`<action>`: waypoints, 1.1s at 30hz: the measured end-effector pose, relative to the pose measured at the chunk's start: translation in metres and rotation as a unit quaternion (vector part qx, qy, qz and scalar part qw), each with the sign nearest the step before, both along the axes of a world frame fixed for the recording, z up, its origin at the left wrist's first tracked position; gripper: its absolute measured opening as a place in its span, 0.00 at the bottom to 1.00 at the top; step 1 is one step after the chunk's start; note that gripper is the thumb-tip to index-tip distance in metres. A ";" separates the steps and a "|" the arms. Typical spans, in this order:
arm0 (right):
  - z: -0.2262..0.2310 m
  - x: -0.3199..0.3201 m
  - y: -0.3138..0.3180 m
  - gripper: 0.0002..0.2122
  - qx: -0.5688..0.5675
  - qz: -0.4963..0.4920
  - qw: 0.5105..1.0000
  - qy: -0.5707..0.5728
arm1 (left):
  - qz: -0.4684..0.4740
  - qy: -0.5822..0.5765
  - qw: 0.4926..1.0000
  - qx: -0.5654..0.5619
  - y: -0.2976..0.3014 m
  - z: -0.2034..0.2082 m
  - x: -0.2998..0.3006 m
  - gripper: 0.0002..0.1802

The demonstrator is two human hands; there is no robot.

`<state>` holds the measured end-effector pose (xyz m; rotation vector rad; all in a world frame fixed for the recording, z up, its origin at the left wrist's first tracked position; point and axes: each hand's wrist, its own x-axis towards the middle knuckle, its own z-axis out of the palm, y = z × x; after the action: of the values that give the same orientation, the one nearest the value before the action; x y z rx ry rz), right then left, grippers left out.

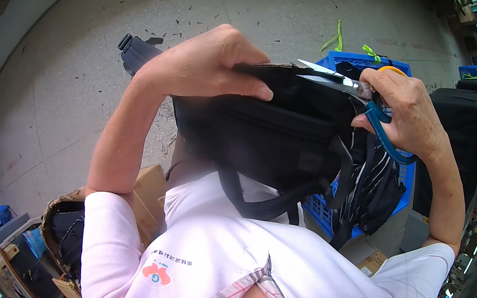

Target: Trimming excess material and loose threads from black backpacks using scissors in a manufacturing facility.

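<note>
Across my lap lies a black fabric bag, its opening facing up and a strap loop hanging toward me. My left hand pinches the far edge of the opening, thumb on the inside and fingers over the rim. In my right hand is a pair of scissors with one blue handle and one orange handle. Their blades are spread and point left along the bag's upper edge, one above the rim and one over the dark fabric. Whether thread or cloth sits between the blades cannot be made out.
A blue plastic crate holding black bags and straps stands to my right, with green ties by its far side. Beyond it is a large black bag. Cardboard boxes sit at my left. Dark scraps litter the grey floor.
</note>
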<state>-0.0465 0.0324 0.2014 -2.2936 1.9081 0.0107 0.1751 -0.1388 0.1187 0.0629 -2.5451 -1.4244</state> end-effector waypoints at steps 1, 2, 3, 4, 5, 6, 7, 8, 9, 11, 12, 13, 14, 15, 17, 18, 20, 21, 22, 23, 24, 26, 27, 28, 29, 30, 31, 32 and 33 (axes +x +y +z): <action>-0.001 -0.001 0.001 0.21 -0.006 0.013 1.000 0.000 | -0.001 -0.001 1.000 0.003 0.000 0.000 0.000 0.17; -0.002 -0.003 0.003 0.21 -0.004 0.012 1.000 -0.001 | -0.004 -0.011 1.000 -0.004 -0.002 0.001 0.000 0.17; -0.004 -0.004 0.005 0.20 -0.017 0.026 1.000 -0.002 | -0.007 -0.021 1.000 -0.011 -0.002 0.001 0.000 0.16; -0.004 -0.004 0.006 0.20 -0.032 0.041 0.999 -0.003 | -0.006 -0.022 1.000 -0.010 0.000 0.000 0.000 0.16; -0.004 -0.003 0.006 0.20 -0.031 0.041 0.999 -0.004 | 0.005 -0.018 1.000 0.002 0.003 -0.001 0.001 0.17; -0.003 -0.002 0.008 0.20 -0.029 0.039 0.999 -0.012 | 0.015 -0.015 1.000 0.014 0.005 -0.002 0.001 0.18; -0.003 -0.001 0.008 0.19 -0.026 0.037 0.999 -0.021 | 0.015 -0.015 1.000 0.015 0.004 -0.002 0.001 0.18; -0.004 -0.001 0.009 0.19 -0.026 0.037 0.999 -0.021 | -0.001 -0.019 1.000 -0.004 0.002 -0.001 0.000 0.18; -0.007 -0.002 0.012 0.19 -0.027 0.038 0.998 -0.040 | -0.018 -0.024 0.999 -0.024 0.001 -0.001 0.000 0.19; -0.013 -0.004 0.015 0.19 -0.030 0.042 0.997 -0.058 | -0.013 -0.019 1.000 -0.019 -0.002 -0.004 0.001 0.19; -0.014 -0.005 0.018 0.19 -0.028 0.025 0.997 -0.071 | -0.009 -0.016 1.000 -0.013 -0.003 -0.007 0.002 0.19; -0.015 -0.006 0.021 0.19 -0.024 0.005 0.996 -0.083 | -0.010 -0.014 1.000 -0.014 -0.003 -0.009 0.003 0.19; -0.014 -0.008 0.023 0.22 0.000 -0.033 0.994 -0.103 | -0.004 -0.014 1.000 -0.001 -0.004 -0.010 0.003 0.19; -0.014 -0.011 0.024 0.22 -0.002 -0.034 0.994 -0.101 | 0.003 -0.014 1.000 0.012 -0.003 -0.011 0.004 0.20; -0.018 -0.018 0.022 0.25 -0.004 -0.115 0.961 -0.252 | 0.011 -0.015 1.000 0.025 -0.001 -0.009 0.005 0.20; -0.020 -0.014 0.019 0.29 0.016 -0.169 0.925 -0.340 | 0.020 -0.016 0.999 0.040 -0.001 -0.008 0.004 0.20; -0.037 0.002 0.006 0.29 -0.020 -0.144 0.894 -0.423 | 0.006 -0.047 0.999 0.012 -0.003 -0.003 0.000 0.17; -0.044 0.010 0.001 0.29 -0.056 -0.117 0.855 -0.502 | -0.008 -0.077 0.997 -0.016 -0.003 0.000 -0.003 0.15; -0.043 0.017 -0.004 0.28 -0.044 -0.111 0.858 -0.499 | -0.007 -0.077 0.997 -0.016 0.000 0.001 -0.006 0.15; -0.044 0.021 -0.008 0.28 -0.044 -0.110 0.859 -0.498 | -0.003 -0.093 0.996 -0.017 0.002 0.003 -0.010 0.17; -0.045 0.023 -0.012 0.25 -0.010 -0.144 0.867 -0.477 | 0.001 -0.109 0.994 -0.017 0.004 0.003 -0.011 0.19; -0.049 0.027 -0.017 0.19 0.014 -0.170 0.873 -0.457 | 0.053 -0.060 0.997 -0.006 0.009 -0.007 0.000 0.19; -0.054 0.027 -0.016 0.19 0.015 -0.165 0.873 -0.459 | 0.100 -0.009 0.995 0.004 0.010 -0.010 0.008 0.18; -0.058 0.027 -0.012 0.18 -0.005 -0.171 0.862 -0.478 | 0.131 -0.059 0.989 -0.021 0.006 -0.011 0.020 0.18; -0.066 0.022 -0.011 0.17 -0.022 -0.181 0.846 -0.501 | 0.159 -0.115 0.980 -0.042 -0.003 -0.014 0.031 0.18; -0.073 0.018 -0.011 0.17 -0.026 -0.189 0.840 -0.507 | 0.169 -0.197 0.964 -0.061 -0.012 -0.017 0.039 0.18; -0.078 0.017 -0.008 0.17 -0.026 -0.191 0.840 -0.508 | 0.167 -0.198 0.964 -0.061 -0.016 -0.025 0.050 0.18; -0.081 0.017 -0.006 0.16 -0.022 -0.190 0.832 -0.520 | 0.205 -0.208 0.948 -0.125 -0.014 -0.037 0.063 0.19; -0.083 0.017 -0.004 0.16 -0.017 -0.189 0.824 -0.533 | 0.241 -0.219 0.927 -0.188 -0.014 -0.051 0.075 0.21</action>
<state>-0.0296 0.0285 0.1183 -1.3057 1.5965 -1.0960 0.2498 -0.1531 0.0681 0.9647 -2.8086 -0.7840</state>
